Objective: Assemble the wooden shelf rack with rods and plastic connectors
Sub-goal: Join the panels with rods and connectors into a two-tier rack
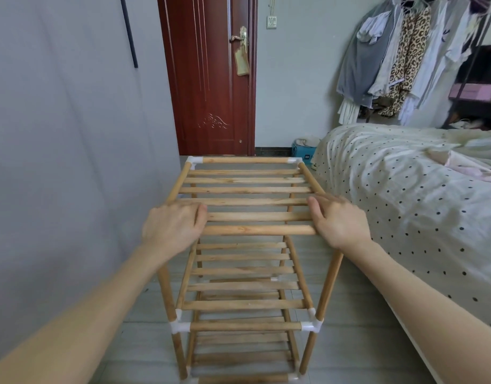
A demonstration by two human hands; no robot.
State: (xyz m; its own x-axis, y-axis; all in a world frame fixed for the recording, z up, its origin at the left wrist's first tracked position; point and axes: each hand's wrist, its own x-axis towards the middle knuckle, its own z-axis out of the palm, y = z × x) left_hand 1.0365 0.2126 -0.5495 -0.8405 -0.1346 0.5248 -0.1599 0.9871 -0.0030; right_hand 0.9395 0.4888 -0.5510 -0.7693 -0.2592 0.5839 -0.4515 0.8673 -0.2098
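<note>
A wooden shelf rack stands upright on the floor in front of me, with slatted tiers stacked below its top shelf. White plastic connectors join the rods at the corners. My left hand lies over the near left corner of the top shelf, fingers curled over the frame. My right hand covers the near right corner the same way, thumb along the front rod. Both near top corners are hidden under my hands.
A grey wall runs along the left. A red-brown door is straight ahead. A bed with a dotted cover sits close on the right. Clothes hang on a rail at the back right. A blue box lies by the bed.
</note>
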